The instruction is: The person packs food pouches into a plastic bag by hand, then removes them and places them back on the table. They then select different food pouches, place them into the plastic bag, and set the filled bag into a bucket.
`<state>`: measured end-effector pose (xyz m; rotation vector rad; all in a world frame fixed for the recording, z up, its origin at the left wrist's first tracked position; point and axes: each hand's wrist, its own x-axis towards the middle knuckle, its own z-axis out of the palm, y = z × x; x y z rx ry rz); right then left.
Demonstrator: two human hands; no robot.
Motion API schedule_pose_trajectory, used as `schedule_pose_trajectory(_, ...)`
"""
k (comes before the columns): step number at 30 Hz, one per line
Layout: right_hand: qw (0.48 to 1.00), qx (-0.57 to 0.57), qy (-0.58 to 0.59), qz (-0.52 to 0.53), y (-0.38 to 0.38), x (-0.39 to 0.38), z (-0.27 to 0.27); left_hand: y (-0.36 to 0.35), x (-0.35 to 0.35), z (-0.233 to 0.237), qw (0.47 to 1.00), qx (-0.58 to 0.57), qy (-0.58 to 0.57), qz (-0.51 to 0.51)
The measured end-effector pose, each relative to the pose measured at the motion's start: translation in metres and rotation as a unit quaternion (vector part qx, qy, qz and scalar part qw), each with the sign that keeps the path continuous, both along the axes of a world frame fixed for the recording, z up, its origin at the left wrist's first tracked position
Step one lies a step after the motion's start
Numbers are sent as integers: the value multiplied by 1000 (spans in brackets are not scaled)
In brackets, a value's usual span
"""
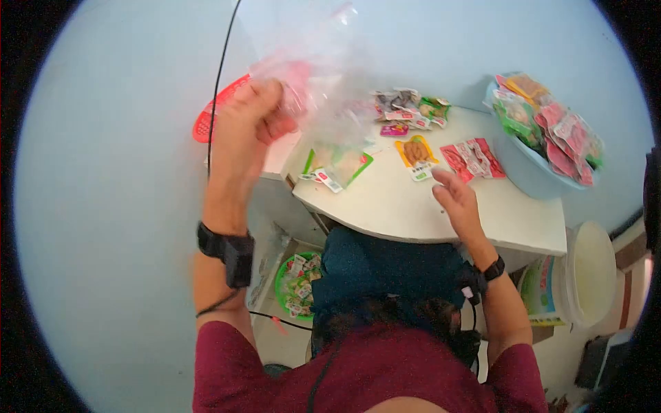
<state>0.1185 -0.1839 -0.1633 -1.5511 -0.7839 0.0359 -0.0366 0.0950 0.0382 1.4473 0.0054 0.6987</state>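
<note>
My left hand (244,131) is raised at the upper left, its fingers closed on a clear plastic bag (330,82) that is blurred by motion. Below the bag, a green-edged clear packet (337,166) lies by the table's left edge. Over the front of the white table (385,213) hovers my right hand (460,203), fingers apart and nothing in them. Closest to it are a yellow snack packet (416,157) and some red snack packets (474,160). Behind these lies a pile of mixed snack packets (406,107).
A light blue basin (530,168) heaped with snack packets stands at the table's right. A red basket (204,122) sits behind my left hand. Under the table is a green basket (281,279) of small packets. A white bucket (592,275) stands at the right. A black cable (219,76) hangs at the left.
</note>
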Motion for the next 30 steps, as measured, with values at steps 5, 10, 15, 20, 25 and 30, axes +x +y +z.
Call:
schedule_pose_trajectory(5,919,190,291,186,2,-12,25,-46,7,-91,985,-140,3,-106)
schedule_pose_trajectory(10,896,153,342,240,-4,-34,8,-66,-1,-144,979,-180,4,-90)
schedule_pose_trajectory(15,943,102,268,167,-19,-29,13,-50,-34,-153,972,-159,72,-160)
schedule_pose_trajectory(20,951,-10,211,227,-28,-36,39,-41,-55,-155,954,-192,154,-170)
schedule_pose_trajectory(25,928,-117,175,307,-27,-48,41,-48,-60,-167,950,-13,273,-152)
schedule_pose_trajectory(30,965,-81,147,201,-29,-56,39,-52,-63,-174,974,-12,220,-45)
